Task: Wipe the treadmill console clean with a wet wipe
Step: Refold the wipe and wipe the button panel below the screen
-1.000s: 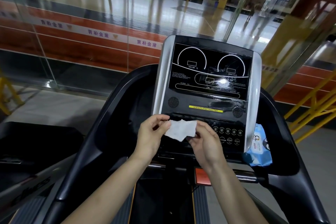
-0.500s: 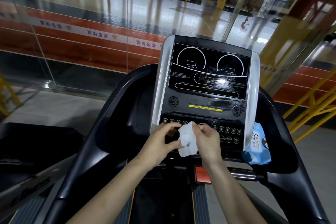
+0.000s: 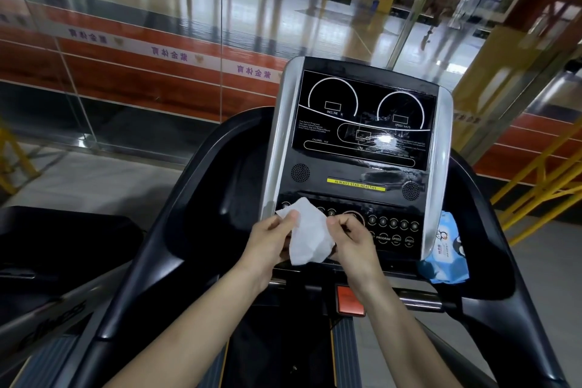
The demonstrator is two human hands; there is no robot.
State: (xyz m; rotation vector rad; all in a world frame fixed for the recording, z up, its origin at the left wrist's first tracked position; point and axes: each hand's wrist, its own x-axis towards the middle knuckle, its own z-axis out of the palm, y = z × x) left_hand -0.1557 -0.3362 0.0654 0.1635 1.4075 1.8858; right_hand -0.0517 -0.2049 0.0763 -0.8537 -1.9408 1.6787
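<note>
Pinching one wipe (image 3: 307, 231) (two hands)

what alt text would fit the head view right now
Two hands, left hand and right hand, hold a white wet wipe before a black treadmill console. A blue wipes pack sits at the console's right.

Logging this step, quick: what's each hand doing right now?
Left hand: pinching the wet wipe at its left edge.
Right hand: fingers curled, gripping the same wipe's right edge.
</note>
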